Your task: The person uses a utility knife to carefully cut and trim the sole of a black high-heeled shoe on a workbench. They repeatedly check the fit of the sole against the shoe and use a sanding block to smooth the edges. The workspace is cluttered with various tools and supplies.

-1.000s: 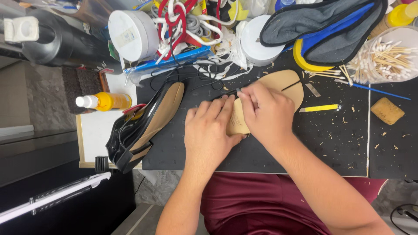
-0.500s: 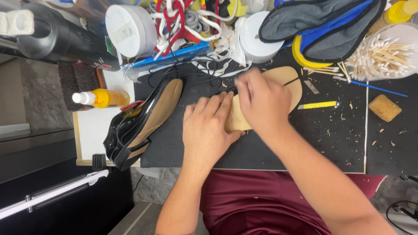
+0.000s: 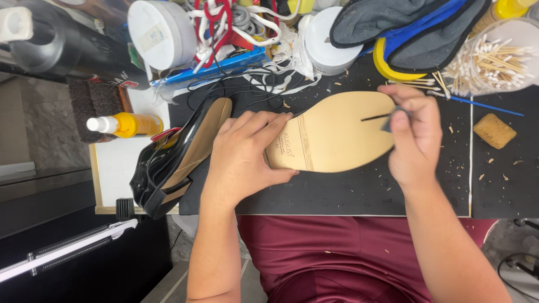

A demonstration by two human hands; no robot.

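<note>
Left hand (image 3: 241, 154) pins tan sole (image 3: 337, 134), right hand (image 3: 412, 137) beside.

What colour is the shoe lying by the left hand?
Shiny black shoe with a tan sole, seen in the head view.

a tan leather shoe sole (image 3: 337, 132) lies flat on the black mat (image 3: 348, 191), with a dark slit near its toe end.

A glossy black shoe with a tan insole (image 3: 174, 157) lies on its side at the left edge of the black work mat (image 3: 359, 193). Left of the shoe lies a yellow squeeze bottle with a white cap (image 3: 120, 124). Above the shoe sits a round white tub (image 3: 163, 33). Well to the shoe's right, a clear tub of cotton swabs (image 3: 494, 59) stands above a tan sponge block (image 3: 494, 131).
</note>
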